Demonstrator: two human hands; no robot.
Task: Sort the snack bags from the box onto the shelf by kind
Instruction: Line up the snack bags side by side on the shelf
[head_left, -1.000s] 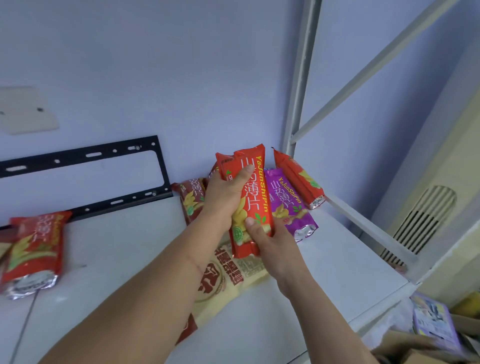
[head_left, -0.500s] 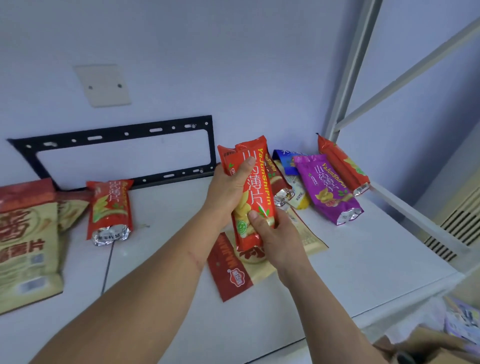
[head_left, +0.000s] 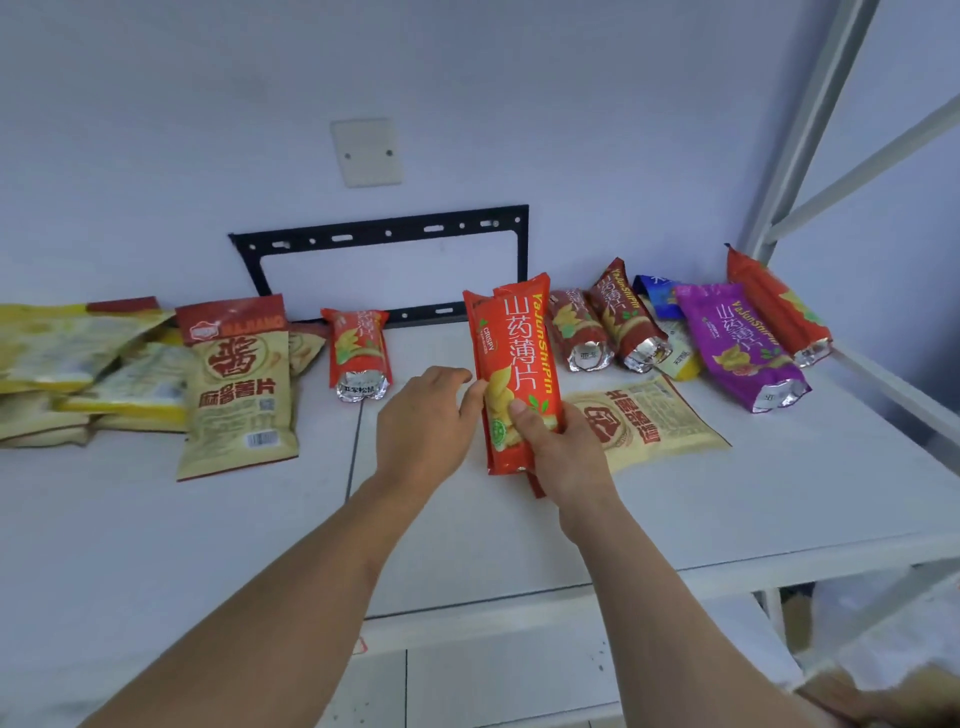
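Right hand (head_left: 563, 457) gripping upright red yam-chip bags (head_left: 517, 374) mid-shelf (head_left: 727, 499), left hand (head_left: 423, 426) relaxed, fingertips touching them, bare shelf toward front edge

I see a red bag (head_left: 517, 364) with white characters and yellow lettering, a purple bag (head_left: 737, 345) lettered white and yellow, a blue bag (head_left: 658, 293), tan pouches (head_left: 239, 387) topped with a red band, yellow packs (head_left: 78, 338), a white shelf (head_left: 779, 467) and a black bracket (head_left: 384, 236).
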